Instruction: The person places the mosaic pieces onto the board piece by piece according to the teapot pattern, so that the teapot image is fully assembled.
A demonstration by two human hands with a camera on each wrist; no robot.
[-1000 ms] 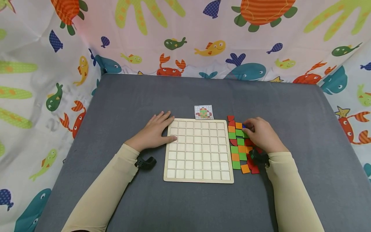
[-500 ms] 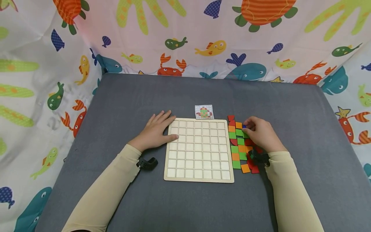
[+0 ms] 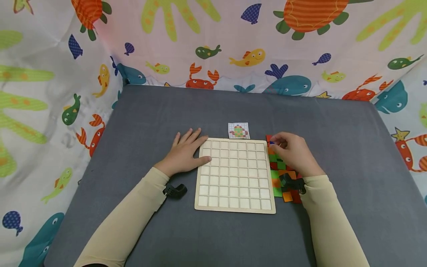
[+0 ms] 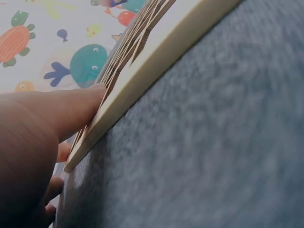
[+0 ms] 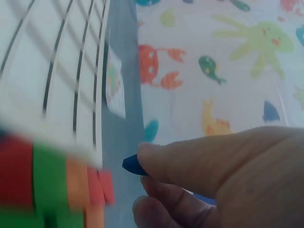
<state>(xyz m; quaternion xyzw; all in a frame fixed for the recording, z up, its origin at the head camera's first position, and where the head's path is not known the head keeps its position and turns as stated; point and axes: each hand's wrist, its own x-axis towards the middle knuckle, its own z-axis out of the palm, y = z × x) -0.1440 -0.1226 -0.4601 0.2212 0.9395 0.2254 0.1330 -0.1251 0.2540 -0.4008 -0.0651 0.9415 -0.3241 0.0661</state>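
A pale wooden grid board (image 3: 236, 176) lies flat on the grey cloth. My left hand (image 3: 182, 154) rests on its upper left edge, fingers spread, the thumb (image 4: 80, 104) over the rim. Between the thumb and fingers of my right hand (image 3: 295, 152) a small blue tile (image 5: 134, 166) is pinched, its pointed end showing in the right wrist view. This hand hovers by the board's right edge, above flat red, green and orange tiles (image 3: 277, 193) that it partly hides. More blue shows under the right fingers, but I cannot tell whether it is another piece.
Behind the board lies a small printed card (image 3: 238, 131) with a coloured grid pattern. Grey cloth (image 3: 160, 237) covers the table. A curtain (image 3: 220, 33) printed with sea animals hangs at the back and both sides.
My right hand has moved left towards the board, bringing the blue tile with it. The left hand stays on the board's edge. The head view has shifted slightly.
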